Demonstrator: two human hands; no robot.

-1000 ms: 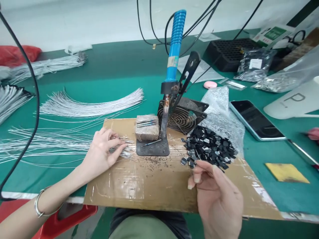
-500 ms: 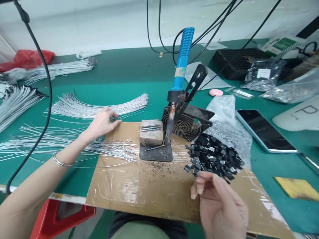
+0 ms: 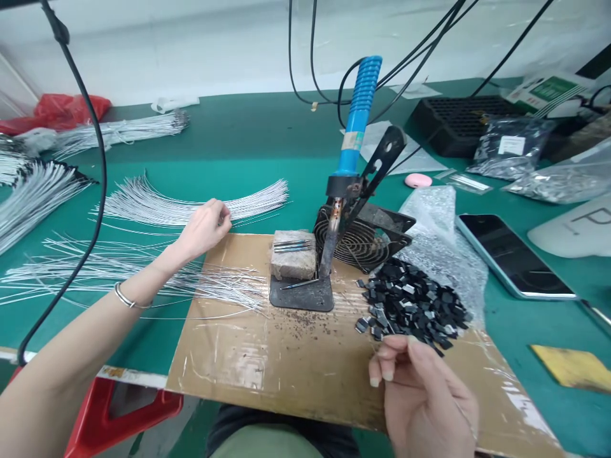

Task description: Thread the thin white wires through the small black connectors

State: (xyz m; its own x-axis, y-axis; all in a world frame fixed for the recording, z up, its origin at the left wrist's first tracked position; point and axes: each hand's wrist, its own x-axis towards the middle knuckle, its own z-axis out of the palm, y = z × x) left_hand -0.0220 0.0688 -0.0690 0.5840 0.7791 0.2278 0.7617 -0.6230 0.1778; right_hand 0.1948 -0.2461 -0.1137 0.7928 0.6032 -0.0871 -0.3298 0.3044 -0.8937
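Note:
My left hand is closed, fingertips curled together at the near edge of a fanned bundle of thin white wires. Whatever lies between those fingertips is hidden. Below that wrist, a looser spread of white wires reaches onto the cardboard sheet. My right hand is palm up in front of a pile of small black pieces, its thumb and forefinger pressed together. I cannot make out what they pinch. Between the hands, a blue-handled soldering iron stands tip down in its stand, beside a stained block bearing thin metallic strips.
A round fan grille sits behind the iron. To the right are bubble wrap, a phone, a yellow sponge and a white cup. A black cable hangs across the left side. More wire bundles lie far left.
My left fingers have curled in further and lifted slightly at the wire bundle. My right hand keeps almost the same pose. The whole view has shifted a little.

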